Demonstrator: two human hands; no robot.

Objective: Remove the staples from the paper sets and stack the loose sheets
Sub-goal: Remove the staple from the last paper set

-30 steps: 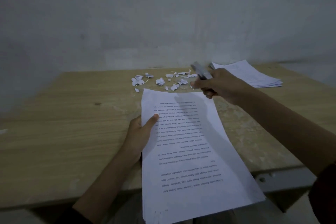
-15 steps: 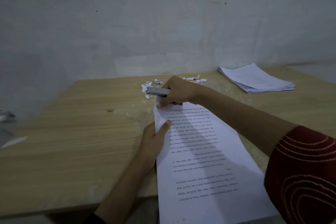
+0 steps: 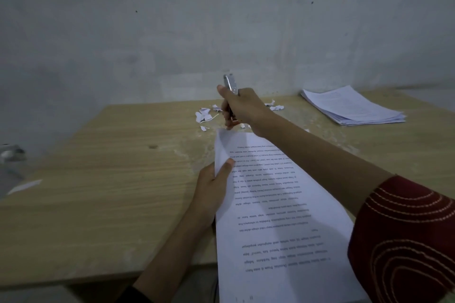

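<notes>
At the far left edge of the frame a blurred grey object (image 3: 9, 152) shows, too unclear to identify; just right of it and lower, a white slip of paper (image 3: 24, 186) lies on the left end of the wooden table (image 3: 98, 192), which fills the middle of the frame under a bare grey wall (image 3: 221, 19); torn paper scraps (image 3: 203, 115) are scattered along the table's far side, left of centre. The left hand (image 3: 211, 192) comes up from the lower middle and pinches the paper set (image 3: 278, 224) by its left edge, thumb pressed on the top page and fingers tucked beneath; the set runs from the centre to the bottom right of the frame, hanging over the table's near edge, its print upside down and its far left corner bent. Above that corner, the right hand (image 3: 242, 108) is curled in a fist around a metal tool (image 3: 231, 83), held upright with its top end poking out above the knuckles; whether its lower end touches the corner I cannot tell. In the upper right, a stack of loose sheets (image 3: 352, 106) rests on the table, well apart from the set; at the lower right is a dark red sleeve (image 3: 406, 241) with pale stitched curves.
</notes>
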